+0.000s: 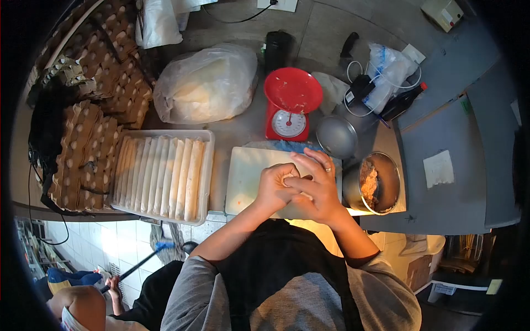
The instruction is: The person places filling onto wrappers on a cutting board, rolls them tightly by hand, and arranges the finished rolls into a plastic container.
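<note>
My two hands meet over a pale cutting board. My left hand is closed, its fingers curled round something small and pale that is mostly hidden. My right hand, with a ring on one finger, presses against the left; its index finger reaches into the left hand's grip while other fingers stretch out apart. To the right of the board stands a metal pot with orange filling inside. Left of the board, a plastic tray holds several long pale rolls side by side.
Behind the board are a red kitchen scale, a metal bowl and a large plastic bag. Egg cartons are stacked at left. A dark bottle and cables stand at right. Another person's hand grips a pole, lower left.
</note>
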Action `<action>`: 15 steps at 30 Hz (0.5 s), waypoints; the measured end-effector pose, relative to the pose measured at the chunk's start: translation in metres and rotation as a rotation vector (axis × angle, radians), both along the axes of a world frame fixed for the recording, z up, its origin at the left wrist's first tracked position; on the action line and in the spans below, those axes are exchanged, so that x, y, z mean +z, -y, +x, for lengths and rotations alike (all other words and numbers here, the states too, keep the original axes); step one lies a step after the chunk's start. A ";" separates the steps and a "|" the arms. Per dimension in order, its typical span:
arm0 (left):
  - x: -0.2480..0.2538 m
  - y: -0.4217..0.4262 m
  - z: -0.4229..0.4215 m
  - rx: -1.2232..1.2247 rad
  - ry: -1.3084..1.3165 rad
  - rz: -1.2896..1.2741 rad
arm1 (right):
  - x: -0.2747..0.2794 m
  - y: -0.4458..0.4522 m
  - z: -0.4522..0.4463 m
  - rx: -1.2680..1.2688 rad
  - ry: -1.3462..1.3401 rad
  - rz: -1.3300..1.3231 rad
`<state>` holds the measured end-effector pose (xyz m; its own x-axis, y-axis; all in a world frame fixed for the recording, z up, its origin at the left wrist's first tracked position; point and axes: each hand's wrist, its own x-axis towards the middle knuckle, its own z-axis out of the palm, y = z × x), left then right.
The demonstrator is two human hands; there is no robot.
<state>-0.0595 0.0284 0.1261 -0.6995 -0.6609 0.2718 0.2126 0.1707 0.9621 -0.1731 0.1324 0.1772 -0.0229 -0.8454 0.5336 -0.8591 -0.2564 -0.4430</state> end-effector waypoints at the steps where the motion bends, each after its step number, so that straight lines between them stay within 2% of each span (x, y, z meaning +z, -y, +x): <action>1: 0.001 0.000 0.001 0.010 0.022 0.058 | -0.005 0.000 -0.007 0.048 0.172 -0.019; 2: 0.004 -0.001 0.001 0.021 0.042 0.116 | -0.010 0.001 -0.011 0.096 0.342 -0.035; 3: 0.007 0.000 0.001 0.033 0.060 0.175 | -0.012 0.002 -0.012 0.078 0.394 0.004; 5: 0.013 0.005 0.004 0.018 -0.137 0.480 | -0.017 -0.002 -0.010 0.040 0.500 0.087; 6: 0.014 0.007 0.006 0.009 -0.235 0.632 | -0.024 -0.006 -0.005 0.001 0.379 0.290; 9: -0.005 0.016 0.009 0.120 -0.412 0.835 | -0.061 -0.006 -0.006 -0.079 0.347 0.631; 10: -0.023 0.020 0.014 0.171 -0.335 0.772 | -0.082 -0.006 -0.015 -0.080 0.387 0.641; 13: -0.101 0.027 0.040 0.596 0.066 0.261 | -0.101 -0.011 -0.024 -0.171 -0.191 0.560; 15: -0.128 0.025 0.059 0.575 0.196 0.219 | -0.108 -0.013 -0.024 -0.136 -0.170 0.484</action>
